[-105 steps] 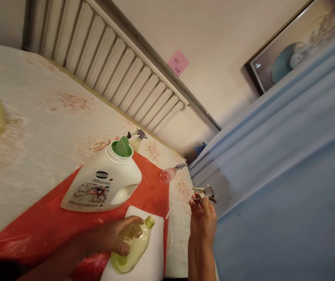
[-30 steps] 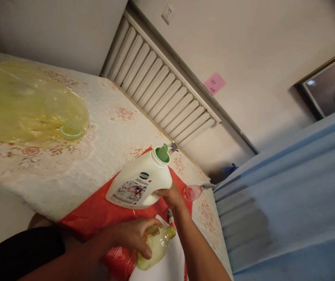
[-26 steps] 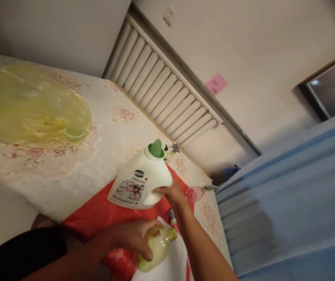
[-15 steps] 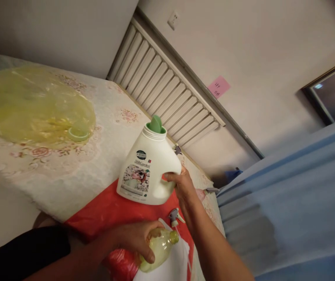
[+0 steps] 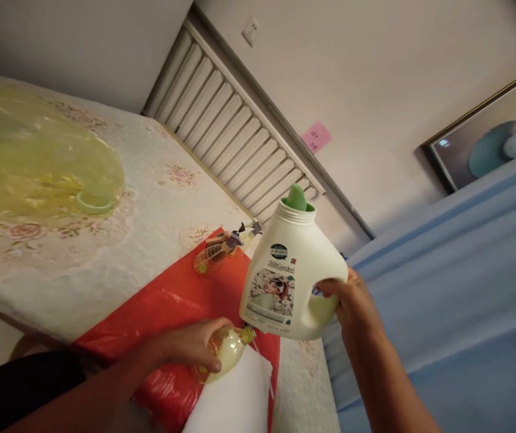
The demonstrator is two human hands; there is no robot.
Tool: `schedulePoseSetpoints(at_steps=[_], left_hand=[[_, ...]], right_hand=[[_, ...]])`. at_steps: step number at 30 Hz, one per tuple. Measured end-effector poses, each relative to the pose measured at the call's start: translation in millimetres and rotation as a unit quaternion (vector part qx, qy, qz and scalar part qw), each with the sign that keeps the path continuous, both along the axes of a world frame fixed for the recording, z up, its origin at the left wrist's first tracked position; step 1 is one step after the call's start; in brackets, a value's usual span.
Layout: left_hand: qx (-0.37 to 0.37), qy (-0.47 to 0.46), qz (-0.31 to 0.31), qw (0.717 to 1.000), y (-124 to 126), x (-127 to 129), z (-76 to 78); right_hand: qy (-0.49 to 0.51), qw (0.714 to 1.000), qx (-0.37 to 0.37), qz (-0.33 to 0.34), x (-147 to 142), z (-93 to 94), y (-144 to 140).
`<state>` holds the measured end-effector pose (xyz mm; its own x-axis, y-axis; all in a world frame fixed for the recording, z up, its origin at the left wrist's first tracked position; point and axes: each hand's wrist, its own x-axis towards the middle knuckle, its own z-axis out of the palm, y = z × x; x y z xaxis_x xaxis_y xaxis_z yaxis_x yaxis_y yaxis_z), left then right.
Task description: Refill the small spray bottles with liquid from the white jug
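My right hand (image 5: 352,300) is closed round the handle of a large pale detergent jug (image 5: 280,276). The jug is uncapped, with a green spout (image 5: 297,197) in its neck, and is held up, roughly upright. My left hand (image 5: 195,349) grips a small yellowish see-through bottle (image 5: 231,352) by its body; its open neck tilts up and to the right, just below the jug's base. Under both lie a red plastic sheet (image 5: 186,300) and a white sheet or pad (image 5: 231,400). Whether the small bottle holds liquid I cannot tell.
Spray bottles (image 5: 217,249) with dark trigger heads stand behind the red sheet. A yellow plastic bag (image 5: 36,156) with a pale green ring (image 5: 93,203) lies on the flowered tablecloth (image 5: 150,162). A radiator (image 5: 235,120) lines the wall; a blue curtain (image 5: 433,288) hangs at right.
My right hand has carried the jug to the right, uncovering the spray bottles behind. The small bottle and my left hand sit slightly higher and further left in view; the camera has turned somewhat right.
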<state>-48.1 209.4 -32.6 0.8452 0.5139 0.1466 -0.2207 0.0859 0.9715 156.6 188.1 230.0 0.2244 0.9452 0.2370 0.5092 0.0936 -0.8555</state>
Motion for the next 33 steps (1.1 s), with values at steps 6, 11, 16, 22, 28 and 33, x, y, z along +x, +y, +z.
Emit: schedulePoseSetpoints(at_steps=[6,11,16,22,28,33], left_hand=[[0.013,0.057,0.093,0.994,0.8,0.7,5.9],[0.046,0.077,0.168,0.982,0.4,5.6,3.9],[0.041,0.082,0.226,0.97,0.1,5.5,11.8],[0.072,0.101,0.306,0.944,7.0,13.7,7.1],[0.068,0.139,0.34,0.928,9.5,17.4,11.0],[0.065,0.134,0.326,0.934,8.0,14.5,20.3]], right_hand=[[-0.047,0.996,-0.044,-0.06,39.4,2.2,-46.8],[-0.099,0.987,-0.097,-0.083,56.7,-12.5,-72.1],[-0.141,0.977,-0.142,-0.073,69.1,-31.1,-83.8],[-0.208,0.955,-0.201,-0.069,72.8,-40.2,-88.5],[-0.229,0.946,-0.222,-0.048,70.3,-44.2,-88.1],[-0.24,0.946,-0.219,-0.006,70.8,-49.5,-86.1]])
